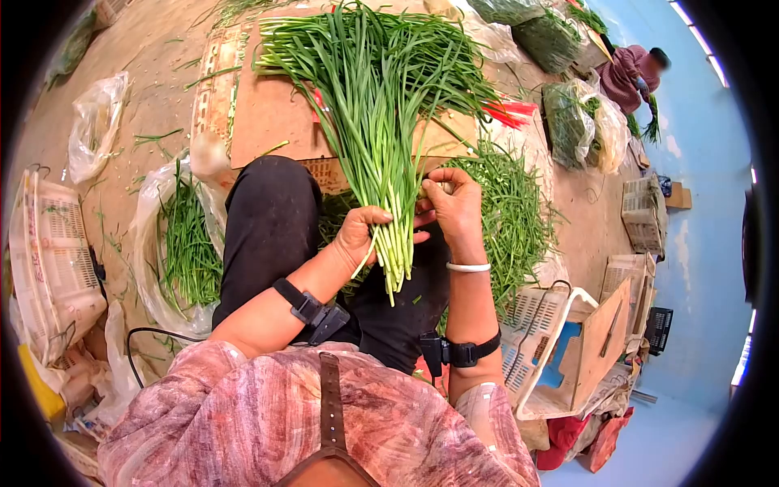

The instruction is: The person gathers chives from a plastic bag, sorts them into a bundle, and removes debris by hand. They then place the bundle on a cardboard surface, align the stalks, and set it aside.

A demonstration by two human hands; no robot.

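Note:
My left hand is wrapped round the pale lower stems of a bunch of garlic chives, with the cut ends pointing toward me. Its fingertips come out on the bunch's right side. Close against that side, my right hand is closed, thumb and forefinger pinched together; what lies between them is too small to make out. The bunch's leaves run onto a larger heap of chives on a cardboard sheet. Red strips stick out at the heap's right.
Loose greens lie right of my knees. A clear bag of greens stands left, beyond it a white crate. Another crate is near my right elbow. Filled bags and another person are at the far right.

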